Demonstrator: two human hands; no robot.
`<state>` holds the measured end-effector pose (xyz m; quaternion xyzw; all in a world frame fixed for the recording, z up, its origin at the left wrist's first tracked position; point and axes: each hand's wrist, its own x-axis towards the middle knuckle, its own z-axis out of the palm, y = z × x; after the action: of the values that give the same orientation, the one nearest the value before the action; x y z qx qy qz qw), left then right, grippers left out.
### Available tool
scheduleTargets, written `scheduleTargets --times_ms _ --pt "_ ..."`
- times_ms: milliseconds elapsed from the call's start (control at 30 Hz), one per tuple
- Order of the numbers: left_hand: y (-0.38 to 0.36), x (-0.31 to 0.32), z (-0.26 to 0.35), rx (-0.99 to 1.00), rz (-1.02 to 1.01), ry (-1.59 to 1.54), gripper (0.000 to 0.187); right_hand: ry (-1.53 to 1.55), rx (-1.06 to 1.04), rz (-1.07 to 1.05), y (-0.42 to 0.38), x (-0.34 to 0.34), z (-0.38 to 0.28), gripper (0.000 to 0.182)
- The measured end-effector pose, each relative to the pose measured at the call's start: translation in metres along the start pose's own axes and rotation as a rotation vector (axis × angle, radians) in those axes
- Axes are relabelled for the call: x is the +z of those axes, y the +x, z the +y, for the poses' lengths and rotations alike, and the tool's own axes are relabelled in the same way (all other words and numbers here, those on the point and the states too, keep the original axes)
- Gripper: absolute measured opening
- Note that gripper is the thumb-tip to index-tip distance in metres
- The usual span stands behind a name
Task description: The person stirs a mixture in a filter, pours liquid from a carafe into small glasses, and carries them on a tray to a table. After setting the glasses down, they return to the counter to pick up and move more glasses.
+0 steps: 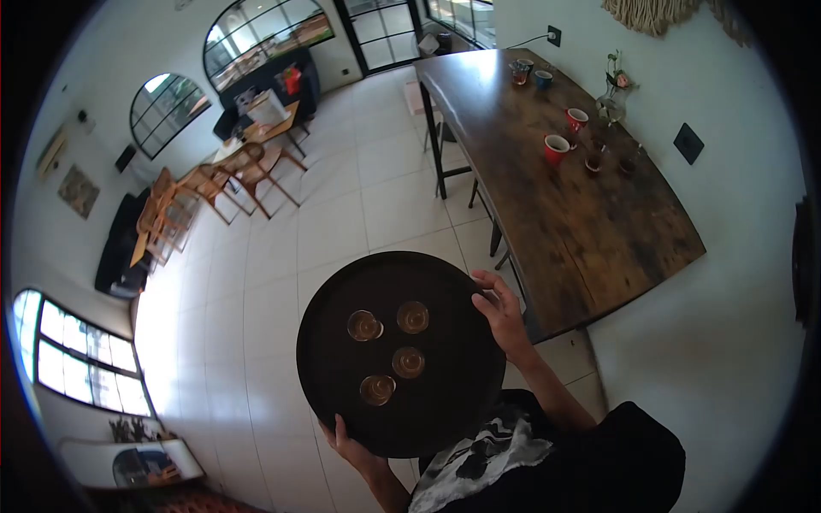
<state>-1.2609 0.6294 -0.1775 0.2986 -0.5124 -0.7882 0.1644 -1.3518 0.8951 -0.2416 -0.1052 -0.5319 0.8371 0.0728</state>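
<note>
A round black tray (462, 368) is held out in front of my body. Several small clear glasses (412, 317) stand grouped near its middle; whether they contain anything is hard to tell. My left hand (349, 443) grips the rim at the lower left, its thumb at the edge and the other fingers mostly hidden beneath. On the right side, my right hand (500, 312) is closed around the tray's edge, partly supporting it from outside. Neither hand touches the glasses.
To the right is a long wooden table (616, 214) bearing red cups (556, 152), a blue cup (544, 80), small glasses (593, 162) and a flower vase (611, 108). Stools (505, 256) are tucked under it. Wooden chairs (256, 167) stand across the tiled floor (333, 214).
</note>
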Motion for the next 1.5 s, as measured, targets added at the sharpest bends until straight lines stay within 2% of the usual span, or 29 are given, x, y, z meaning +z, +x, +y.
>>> scheduleTargets --times_ms 133,200,233,267,300,333,367,433,500,533,633,733,767,833,967,1000,1067,1233,1300,1333,1367,1433,1467,1500 --pt "0.112 0.049 0.002 -0.042 -0.079 0.095 0.053 -0.065 -0.030 0.162 0.065 0.026 0.012 0.035" --pt "0.172 0.093 -0.003 -0.137 -0.278 0.076 0.055 -0.115 -0.066 0.240 0.113 0.024 0.012 0.034" --pt "0.195 0.116 -0.006 -0.157 -0.313 0.109 0.055 -0.156 -0.108 0.305 0.132 0.022 0.012 0.033" --pt "0.218 0.143 -0.011 -0.150 -0.343 0.162 0.055 -0.192 -0.138 0.380 0.147 0.024 0.011 0.033" --pt "0.236 0.159 -0.008 -0.139 -0.371 0.207 0.056 -0.037 -0.076 0.443 0.151 0.034 0.001 0.032" --pt "0.258 0.180 -0.012 -0.155 -0.423 0.231 0.058 -0.080 -0.130 0.538 0.161 0.037 -0.003 0.032" --pt "0.274 0.212 -0.016 -0.128 -0.468 0.261 0.045 -0.127 -0.186 0.619 0.177 0.037 -0.003 0.032" --pt "0.314 0.260 -0.021 -0.172 -0.679 0.316 0.053 -0.154 -0.208 0.697 0.201 0.033 -0.004 0.032" --pt "0.344 0.314 -0.035 -0.146 -0.751 0.383 0.049 -0.183 -0.229 0.782 0.229 0.027 -0.004 0.032" --pt "0.346 0.326 -0.035 -0.118 -0.810 0.430 0.045 -0.193 -0.263 0.849 0.224 0.027 -0.011 0.031" --pt "0.392 0.403 -0.075 -0.147 -0.923 0.454 0.039 -0.150 -0.276 0.968 0.289 0.006 -0.011 0.029" --pt "0.420 0.475 -0.103 -0.129 -0.959 0.497 0.039 -0.182 -0.279 1.007 0.353 -0.022 -0.016 0.028" --pt "0.424 0.477 -0.099 -0.140 -0.956 0.524 0.039 -0.157 -0.282 1.018 0.358 -0.017 -0.023 0.027" --pt "0.448 0.525 -0.122 -0.001 -1.008 0.553 0.045 -0.146 -0.291 1.036 0.404 -0.029 -0.031 0.026" --pt "0.479 0.598 -0.149 0.031 -1.094 0.602 0.048 -0.210 -0.303 1.094 0.458 -0.053 -0.037 0.026" --pt "0.477 0.596 -0.140 0.026 -1.118 0.590 0.048 -0.274 -0.304 1.137 0.444 -0.046 -0.038 0.025" --pt "0.502 0.644 -0.167 0.195 -1.279 0.674 0.046 -0.340 -0.297 1.209 0.485 -0.067 -0.026 0.025" --pt "0.536 0.744 -0.210 0.246 -1.524 0.767 0.045 -0.401 -0.277 1.424 0.536 -0.079 -0.036 0.025" --pt "0.556 0.790 -0.229 0.360 -1.631 0.831 0.045 -0.462 -0.285 1.509 0.564 -0.081 -0.031 0.026" --pt "0.563 0.810 -0.239 0.348 -1.668 0.806 0.046 -0.475 -0.306 1.543 0.575 -0.083 -0.026 0.025" --pt "0.569 0.829 -0.244 0.332 -1.698 0.811 0.046 -0.476 -0.293 1.574 0.587 -0.079 -0.029 0.025" --pt "0.586 0.866 -0.251 0.449 -1.836 0.910 0.045 -0.345 -0.270 1.677 0.612 -0.066 -0.030 0.024" --pt "0.586 0.874 -0.253 0.508 -1.895 0.851 0.044 -0.372 -0.262 1.722 0.609 -0.061 -0.033 0.025" --pt "0.594 0.887 -0.261 0.485 -1.927 0.850 0.044 -0.378 -0.248 1.755 0.619 -0.061 -0.028 0.025"
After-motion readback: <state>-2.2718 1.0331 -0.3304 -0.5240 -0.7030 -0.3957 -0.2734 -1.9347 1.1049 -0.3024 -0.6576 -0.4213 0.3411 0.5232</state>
